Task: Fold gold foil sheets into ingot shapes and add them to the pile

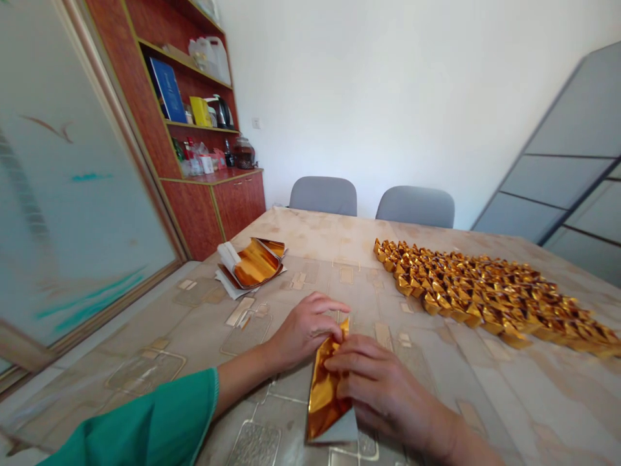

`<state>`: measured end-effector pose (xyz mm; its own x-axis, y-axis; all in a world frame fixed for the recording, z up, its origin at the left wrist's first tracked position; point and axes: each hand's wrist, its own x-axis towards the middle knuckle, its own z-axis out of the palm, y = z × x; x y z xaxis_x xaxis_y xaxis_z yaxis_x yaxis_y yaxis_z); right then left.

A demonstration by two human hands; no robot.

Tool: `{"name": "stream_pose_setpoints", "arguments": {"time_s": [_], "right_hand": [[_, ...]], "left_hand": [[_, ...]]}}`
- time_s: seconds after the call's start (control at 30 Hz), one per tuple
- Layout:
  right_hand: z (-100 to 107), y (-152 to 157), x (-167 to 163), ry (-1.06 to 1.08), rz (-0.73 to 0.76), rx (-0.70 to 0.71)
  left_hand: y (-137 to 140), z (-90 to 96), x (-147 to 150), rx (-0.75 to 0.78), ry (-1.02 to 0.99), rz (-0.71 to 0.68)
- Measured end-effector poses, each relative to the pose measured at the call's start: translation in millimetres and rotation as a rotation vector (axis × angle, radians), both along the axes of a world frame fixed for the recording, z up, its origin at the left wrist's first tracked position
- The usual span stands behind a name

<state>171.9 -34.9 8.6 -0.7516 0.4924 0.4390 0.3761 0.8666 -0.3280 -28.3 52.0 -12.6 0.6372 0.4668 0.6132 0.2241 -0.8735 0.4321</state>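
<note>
A sheet of gold foil paper (324, 395), partly folded and pale on its reverse, lies lengthwise on the table in front of me. At its far end my left hand (310, 323) has bent fingers closed on the paper. My right hand (383, 382) grips the right edge near the middle, its fingertips pressed on the gold face. Ahead to the left is a loose stack of gold foil sheets (257, 262) with white backs. Many folded gold paper ingots (466, 291) stand packed in rows on the right; neither hand touches them.
A patterned cover lies over the table (194, 343). Two grey chairs (323, 194) stand at its far side. A wooden shelf unit (194, 181) holding bottles and a kettle is at the back left, beside a frosted glass door (72, 194). Grey panels (553, 162) lean on the right.
</note>
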Motion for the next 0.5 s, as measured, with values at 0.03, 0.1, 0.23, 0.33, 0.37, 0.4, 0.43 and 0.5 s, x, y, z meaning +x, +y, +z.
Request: {"name": "stream_pose_setpoints", "arguments": {"time_s": [0.03, 0.1, 0.23, 0.33, 0.37, 0.4, 0.43, 0.5], "right_hand": [[-2.7, 0.6, -1.1, -0.025, -0.014, -0.027], [-8.6, 2.1, -2.3, -0.062, -0.078, -0.075], [-19.9, 3.2, -4.4, -0.105, -0.246, -0.156], [-24.5, 2.2, -7.0, -0.143, -0.301, -0.194], [-24.6, 1.8, -7.6, -0.147, -0.307, -0.203], [-23.9, 1.5, -7.9, -0.144, -0.309, -0.216], [-22.5, 1.4, -7.8, -0.137, -0.305, -0.229], [-17.7, 1.5, -6.4, -0.120, -0.282, -0.260]], "left_hand": [[2.8, -2.4, 3.4, -0.009, 0.018, -0.021], [9.5, -7.2, 9.4, -0.043, 0.070, -0.068], [16.0, -8.6, 11.5, -0.164, 0.112, -0.092], [-1.7, 3.2, 1.3, -0.189, 0.086, 0.004], [-12.6, 8.3, -3.3, -0.199, 0.101, 0.034], [-25.0, 13.1, -8.0, -0.210, 0.119, 0.075], [-38.1, 16.9, -12.4, -0.224, 0.157, 0.119], [-62.5, 19.9, -19.8, -0.234, 0.256, 0.146]]}}
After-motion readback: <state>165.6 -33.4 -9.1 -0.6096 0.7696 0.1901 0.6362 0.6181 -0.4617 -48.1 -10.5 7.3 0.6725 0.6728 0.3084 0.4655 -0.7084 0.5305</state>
